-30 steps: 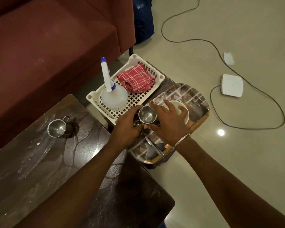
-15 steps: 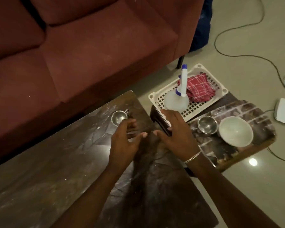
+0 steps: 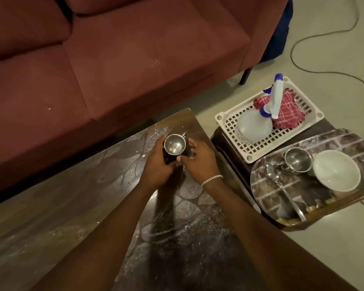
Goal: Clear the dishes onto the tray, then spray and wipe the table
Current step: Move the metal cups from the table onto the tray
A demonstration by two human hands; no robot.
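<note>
A: Change against the view half a second earlier?
B: Nearest first: both forearms stretched farther across the smeared table (image 3: 88, 208). Then, hands short of the steel cup (image 3: 174, 145), fingers spread in the air; now, closed in on the cup itself. One second earlier, both hands over at the tray (image 3: 267, 198), setting down the second cup (image 3: 298, 159).

A: Pose of the left hand (image 3: 157, 166)?
B: Enters from the near left, palm turned inward. Fingers curled round the cup's left wall, thumb at its near side: grips the cup. Cup upright, mouth up, near the table's far right corner. Lifted or resting on the wood: cannot tell.

A: And the right hand (image 3: 201, 164)?
B: Bracelet (image 3: 211, 180) at the wrist. Fingers relaxed and slightly spread, just beside the cup's right side, thumb tip close to its base. Holds nothing. Contact with the cup unclear.

A: Farther out?
B: On the tray, right of the table: spoon (image 3: 282, 190), second cup, white bowl (image 3: 336, 170). Behind it, a white basket (image 3: 261, 148) holding the spray bottle (image 3: 253, 127) and red checked cloth (image 3: 288, 110). Farthest, a maroon sofa (image 3: 114, 59) beyond the table's far edge.
</note>
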